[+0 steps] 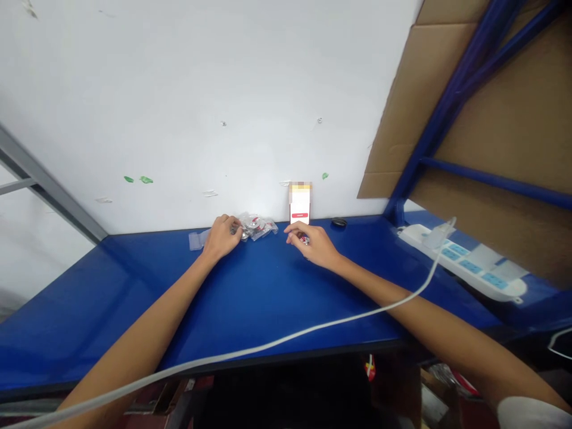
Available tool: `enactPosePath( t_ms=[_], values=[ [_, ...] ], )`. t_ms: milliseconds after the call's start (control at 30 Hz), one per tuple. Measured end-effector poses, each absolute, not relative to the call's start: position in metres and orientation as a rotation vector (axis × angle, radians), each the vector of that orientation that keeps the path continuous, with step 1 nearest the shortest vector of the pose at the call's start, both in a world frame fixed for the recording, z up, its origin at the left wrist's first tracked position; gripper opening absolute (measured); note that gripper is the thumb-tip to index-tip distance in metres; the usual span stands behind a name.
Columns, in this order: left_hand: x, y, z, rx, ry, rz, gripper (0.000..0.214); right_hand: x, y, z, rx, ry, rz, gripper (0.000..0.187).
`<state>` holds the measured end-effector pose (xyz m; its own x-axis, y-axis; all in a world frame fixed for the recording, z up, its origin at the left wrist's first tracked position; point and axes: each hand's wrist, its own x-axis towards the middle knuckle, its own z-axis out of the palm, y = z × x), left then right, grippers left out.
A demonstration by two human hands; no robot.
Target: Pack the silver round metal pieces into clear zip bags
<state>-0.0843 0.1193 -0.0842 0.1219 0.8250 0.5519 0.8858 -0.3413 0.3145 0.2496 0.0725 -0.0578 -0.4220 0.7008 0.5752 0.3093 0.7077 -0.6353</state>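
Blue table (250, 298) spreads before the phone (300, 210). Clear packets (258, 224) heaped left of the phone; my left hand (222, 236) curls against them, clamped or not I can't tell. My right hand (318, 244), just in front of the phone, bends over a small red-and-white piece (304, 239), grip likewise unclear. Thin plastic probably slips: best pinched by its edges.

A white wall (268, 77) stands behind the blue table (250, 310).
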Motion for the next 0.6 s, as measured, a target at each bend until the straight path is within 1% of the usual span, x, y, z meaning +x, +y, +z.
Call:
enactPosePath(
  t_ms=[200,267,333,400,500,533,600],
  values=[
    [-0.091,0.108,-0.059,-2.311,-1.748,-0.987,0.029,0.253,0.073,-0.059,-0.790,-2.068,0.512,0.018],
    [-0.101,0.106,-0.047,-2.264,-1.789,-0.915,0.035,0.255,0.075,-0.061,-0.801,-2.085,0.485,0.019],
    [-0.117,0.106,-0.038,-2.179,-1.915,-0.730,0.041,0.256,0.076,-0.062,-0.820,-2.106,0.422,0.020],
    [-0.139,0.108,-0.036,-2.074,-2.094,-0.450,0.052,0.259,0.077,-0.061,-0.854,-2.144,0.287,0.020],
    [-0.172,0.113,-0.042,-1.948,-2.311,-0.164,0.081,0.264,0.081,-0.057,-0.931,-2.210,0.066,0.018],
    [-0.180,0.116,-0.044,-1.973,-2.362,-0.122,0.086,0.266,0.083,-0.056,-0.966,-2.216,0.023,0.017],
    [-0.192,0.119,-0.048,-2.060,-2.412,-0.094,0.082,0.272,0.089,-0.054,-1.042,-2.200,-0.013,0.016]
  ],
)
